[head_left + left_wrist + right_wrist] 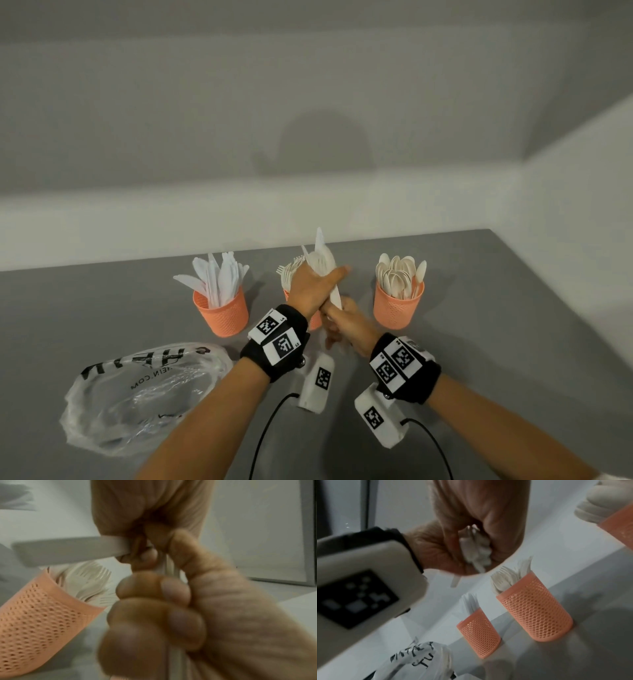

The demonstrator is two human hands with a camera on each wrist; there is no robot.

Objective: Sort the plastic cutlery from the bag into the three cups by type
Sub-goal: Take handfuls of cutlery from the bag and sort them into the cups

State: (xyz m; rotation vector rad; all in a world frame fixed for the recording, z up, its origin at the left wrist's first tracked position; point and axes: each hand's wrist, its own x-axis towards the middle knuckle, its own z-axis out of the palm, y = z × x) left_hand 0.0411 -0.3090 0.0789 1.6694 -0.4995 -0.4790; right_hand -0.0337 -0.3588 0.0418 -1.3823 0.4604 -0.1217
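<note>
Head view, left to right. Bag [147,394] lower left on the surface [479,342], crumpled and looks flat; whether anything is left inside can't be told. Knife cup [222,313] left of centre, full of knives. Fork cup [287,294] at centre, mostly hidden behind the hands. Spoon cup [399,306] right of centre, full of spoons.

Left hand [313,289] at frame centre, above and in front of the fork cup, fingers [154,622] curled tight around a mixed bundle [322,260], working ends up. Right hand [346,329] just below it, fingers closed on the handle [335,298] of one piece, apparently drawing it out at the bottom; its type can't be read.

Judged step: separate one piece, drop it in the matching cup.

To do it well:
- Left hand keeps the bundle clamped so neighbours don't slide out too.
- Pull straight along the handle, no twisting.
- Check the head type before moving to a cup.
- Drop it handle-first; cups look light and crowded, so avoid knocking the rims.
</note>
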